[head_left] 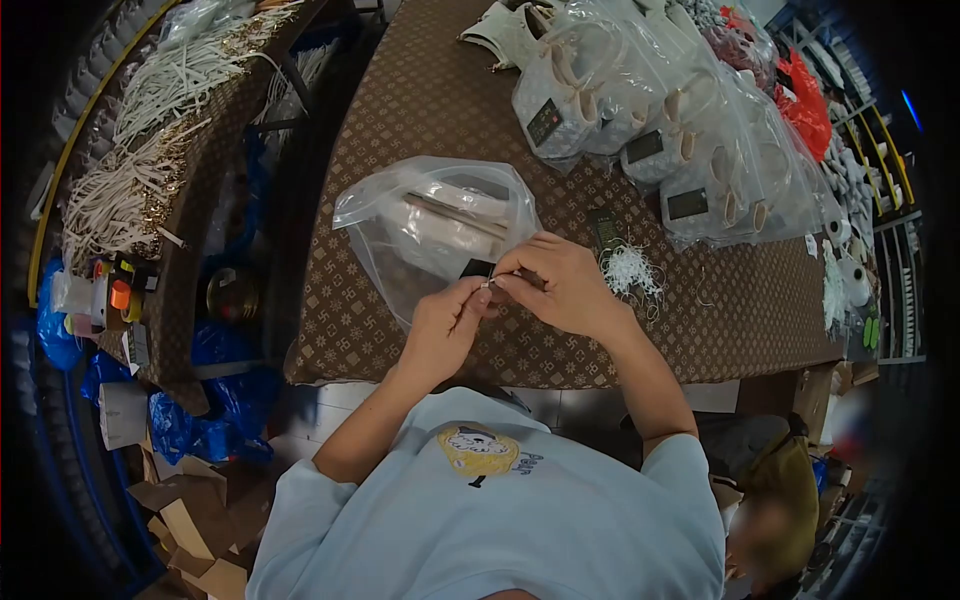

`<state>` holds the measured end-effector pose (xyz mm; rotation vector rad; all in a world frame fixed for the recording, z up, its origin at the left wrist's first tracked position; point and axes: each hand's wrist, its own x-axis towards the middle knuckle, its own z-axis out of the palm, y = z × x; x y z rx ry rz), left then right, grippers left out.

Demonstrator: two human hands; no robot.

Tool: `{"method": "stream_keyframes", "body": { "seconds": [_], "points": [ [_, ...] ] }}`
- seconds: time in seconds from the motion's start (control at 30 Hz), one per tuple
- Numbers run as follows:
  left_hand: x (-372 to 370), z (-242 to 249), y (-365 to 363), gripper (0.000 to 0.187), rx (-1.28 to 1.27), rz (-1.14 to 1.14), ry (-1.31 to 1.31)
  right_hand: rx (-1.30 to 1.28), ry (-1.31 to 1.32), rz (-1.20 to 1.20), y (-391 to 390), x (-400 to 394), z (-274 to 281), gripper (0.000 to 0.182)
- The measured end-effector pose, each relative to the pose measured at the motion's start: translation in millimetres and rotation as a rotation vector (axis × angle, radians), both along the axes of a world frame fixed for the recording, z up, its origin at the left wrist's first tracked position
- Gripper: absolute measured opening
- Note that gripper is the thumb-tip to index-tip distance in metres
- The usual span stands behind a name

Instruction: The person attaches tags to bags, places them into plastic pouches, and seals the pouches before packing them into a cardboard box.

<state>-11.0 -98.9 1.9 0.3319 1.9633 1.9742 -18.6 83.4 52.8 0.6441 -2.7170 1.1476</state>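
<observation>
My left hand [440,325] and my right hand [560,285] meet over the table, fingers pinched on a small white tag fastener [487,284]. Just behind the fingertips is a dark hang tag [477,268], partly covered by the hands. A clear plastic bag [375,210] lies right beyond my hands, with a pale cream item [440,240] inside. The side of my right hand rests close to the bag's edge. To its right are a heap of white tag strings [630,270] and some dark tags [604,228].
Several clear bags with pale items and dark tags [645,147] stand at the table's back right, near a red plastic bag [802,105]. Pale straps [130,190] cover a side table at left. Cardboard boxes [195,525] sit on the floor. Another person [775,510] is at lower right.
</observation>
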Motion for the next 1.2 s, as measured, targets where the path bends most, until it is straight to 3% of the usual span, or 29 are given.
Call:
{"method": "stream_keyframes", "body": {
  "seconds": [0.07,0.27,0.63,0.73,0.8,1.0,1.13,1.2],
  "points": [
    [-7.5,0.0,-10.5,0.024,-0.244,-0.042,0.382,0.015,0.036,0.002,-1.6,-1.8,0.2,0.011],
    [-14.9,4.2,-18.4,0.016,-0.391,-0.101,0.54,0.129,0.143,0.035,-10.7,-3.9,2.3,0.011],
    [-25.2,8.0,-22.6,0.016,-0.394,-0.14,0.62,0.12,0.147,-0.034,-19.6,0.4,12.0,0.01],
    [-24.6,13.4,-21.8,0.014,-0.474,-0.144,0.655,0.218,0.166,-0.014,-21.4,2.6,13.1,0.014],
    [-25.0,14.8,-21.8,0.014,-0.547,-0.138,0.672,0.321,0.341,0.012,-25.3,5.8,12.5,0.014],
    [-23.1,17.4,-20.6,0.012,-0.329,-0.119,0.537,0.437,0.423,0.04,-26.2,16.8,13.5,0.021],
    [-29.1,22.3,-22.8,0.015,-0.306,-0.204,0.515,0.227,0.365,0.094,-14.1,9.9,7.2,0.022],
    [-30.9,31.3,-26.2,0.017,-0.344,-0.236,0.537,0.207,0.167,-0.005,-12.9,9.8,2.0,0.022]
  ]
}}
